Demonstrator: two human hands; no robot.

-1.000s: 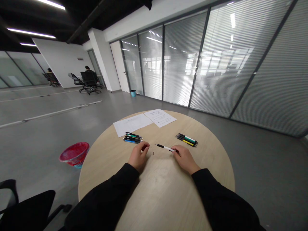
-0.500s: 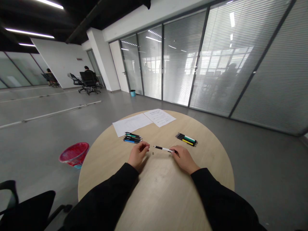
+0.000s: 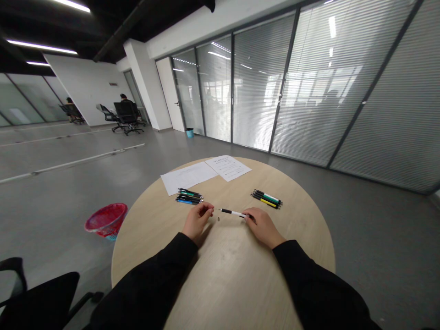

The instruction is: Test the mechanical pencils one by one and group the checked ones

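Over the middle of the round wooden table (image 3: pixel 227 275), my right hand (image 3: pixel 261 225) pinches the rear end of a white and black pen (image 3: pixel 236 213), whose tip points left. My left hand (image 3: pixel 198 221) is closed in a pinch close to that tip; a thin line shows between the fingers and the tip, but what the fingers hold is too small to make out. A small dark mark (image 3: pixel 218 219) lies below the tip. Several dark pens (image 3: pixel 189 196) with green and blue parts lie beyond my left hand. Another group of pens (image 3: pixel 266 199), green and yellow, lies beyond my right hand.
Two printed paper sheets (image 3: pixel 189 176) (image 3: pixel 228 167) lie at the table's far side. A red basket (image 3: pixel 106 220) stands on the floor at the left, with a black chair (image 3: pixel 41 298) nearer. Farther back are office chairs (image 3: pixel 127 114), seated people and a blue bin (image 3: pixel 189 133).
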